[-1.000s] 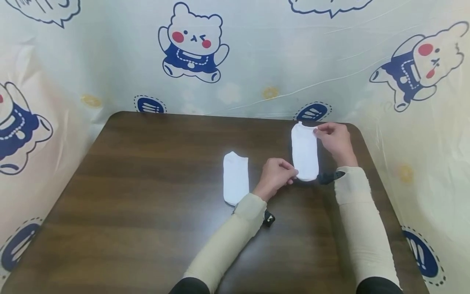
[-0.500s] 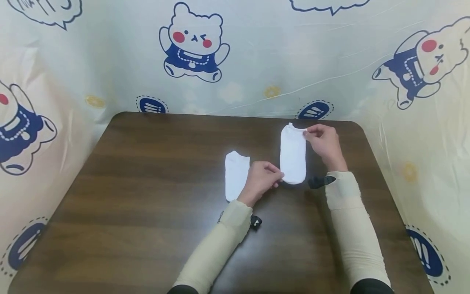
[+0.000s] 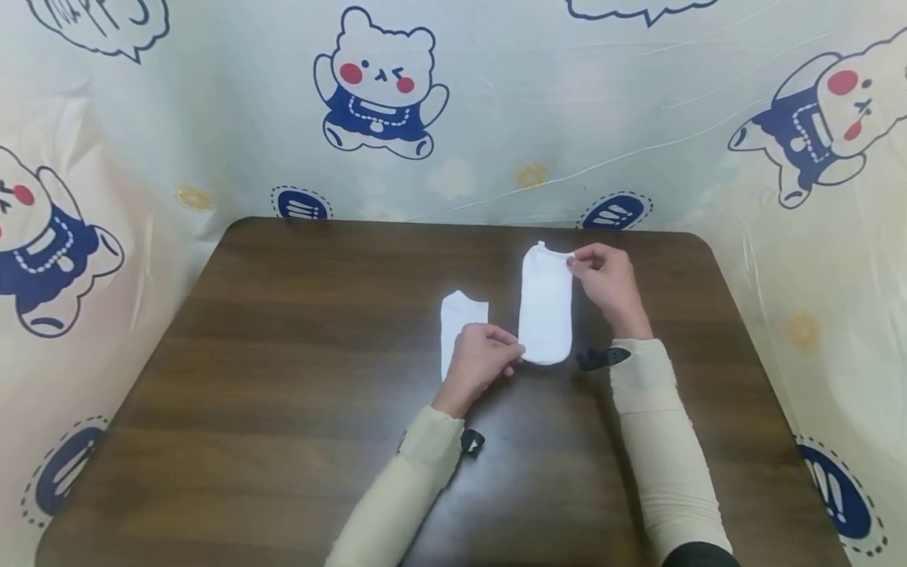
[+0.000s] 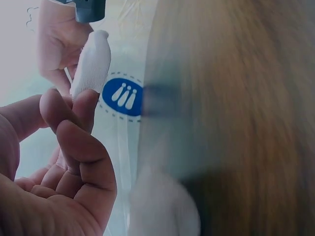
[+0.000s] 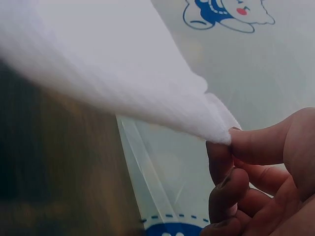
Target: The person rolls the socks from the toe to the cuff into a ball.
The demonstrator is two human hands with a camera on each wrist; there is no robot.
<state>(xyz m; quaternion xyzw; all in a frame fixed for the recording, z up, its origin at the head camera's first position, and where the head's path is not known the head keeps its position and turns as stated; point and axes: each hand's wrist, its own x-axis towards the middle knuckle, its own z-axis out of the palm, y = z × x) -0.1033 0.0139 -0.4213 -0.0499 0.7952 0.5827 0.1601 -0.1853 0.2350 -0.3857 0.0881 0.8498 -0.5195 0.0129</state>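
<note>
Stretched between both hands is a white ankle sock (image 3: 546, 307), held above the table. The left hand (image 3: 480, 358) pinches its lower left corner between thumb and fingers. At the upper right corner, near the opening, the right hand (image 3: 608, 285) grips the edge; the right wrist view shows thumb and finger pressed on the white cloth (image 5: 113, 59). A second white sock (image 3: 457, 319) lies flat on the table to the left, its lower part hidden behind the left hand. In the left wrist view the held sock (image 4: 93, 64) shows a fine ribbed knit.
A dark brown wooden table (image 3: 283, 441) with rounded far corners lies beneath the hands. Around it hangs a pale curtain (image 3: 496, 94) printed with cartoon bears. Both forearms wear light sleeves (image 3: 400, 488), with a black wrist device (image 3: 602, 358) at the right wrist.
Both hands have carried the held sock leftward and slightly toward the person, closer to the sock on the table. The left hand now covers part of that second sock.
</note>
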